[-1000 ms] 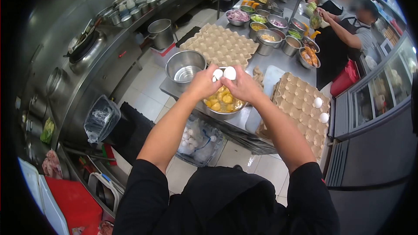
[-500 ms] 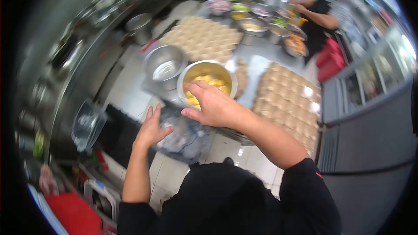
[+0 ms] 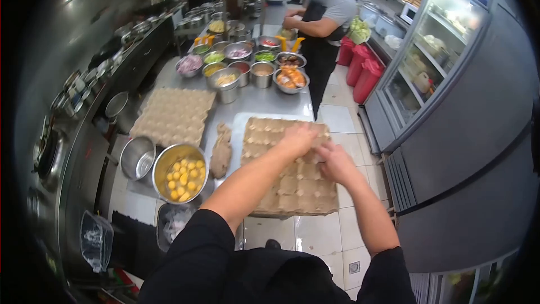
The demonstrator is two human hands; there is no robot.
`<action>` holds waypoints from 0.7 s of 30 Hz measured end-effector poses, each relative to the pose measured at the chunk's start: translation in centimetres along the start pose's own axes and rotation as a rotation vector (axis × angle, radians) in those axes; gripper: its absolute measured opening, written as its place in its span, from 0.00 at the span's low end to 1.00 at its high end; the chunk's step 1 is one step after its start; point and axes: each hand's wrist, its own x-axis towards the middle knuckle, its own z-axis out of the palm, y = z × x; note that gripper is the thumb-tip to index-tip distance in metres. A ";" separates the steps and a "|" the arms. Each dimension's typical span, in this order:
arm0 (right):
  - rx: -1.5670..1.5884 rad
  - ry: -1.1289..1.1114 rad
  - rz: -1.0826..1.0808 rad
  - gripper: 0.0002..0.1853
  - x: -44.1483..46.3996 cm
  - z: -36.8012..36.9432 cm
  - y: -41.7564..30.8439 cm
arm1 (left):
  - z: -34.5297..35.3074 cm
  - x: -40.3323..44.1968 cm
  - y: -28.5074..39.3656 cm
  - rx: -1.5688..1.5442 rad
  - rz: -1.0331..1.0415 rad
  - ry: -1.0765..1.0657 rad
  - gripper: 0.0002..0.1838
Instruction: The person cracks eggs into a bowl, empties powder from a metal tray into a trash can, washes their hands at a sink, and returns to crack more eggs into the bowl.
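Observation:
Both hands are over the stacked cardboard egg tray [image 3: 281, 188] at the table's near right. My left hand [image 3: 299, 138] reaches across to its far right part, fingers curled down into the cups. Close beside it, my right hand [image 3: 337, 163] is at the tray's right edge with its fingers bent inward. The fingers cover whatever lies under them, and no egg shows between them. To the left stands a metal pot [image 3: 159, 163] with several cracked eggs, whose yolks [image 3: 184, 178] show whole.
An empty steel bowl [image 3: 138, 157] stands left of the pot. Behind are another egg tray [image 3: 174, 115], a crumpled brown cloth-like item [image 3: 221, 152] and bowls of chopped food [image 3: 226, 80]. A co-worker [image 3: 323, 17] stands at the far right side. A fridge [image 3: 433, 50] is on the right.
My hands have moved from above and beside the pot to the right-hand egg tray. The view has turned right. Two white eggs seen on that tray earlier are out of sight now.

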 end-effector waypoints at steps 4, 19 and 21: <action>0.164 -0.048 0.116 0.31 0.8 -0.2 1.8 | -2.0 1.0 0.8 -0.013 0.000 -0.113 0.25; 1.627 0.570 0.425 0.23 3.3 0.2 -1.8 | -0.9 -4.0 -0.8 -0.116 -0.016 0.150 0.20; 1.588 0.597 0.459 0.23 1.3 0.4 -3.1 | 0.2 -1.4 0.2 -0.036 -0.011 0.110 0.21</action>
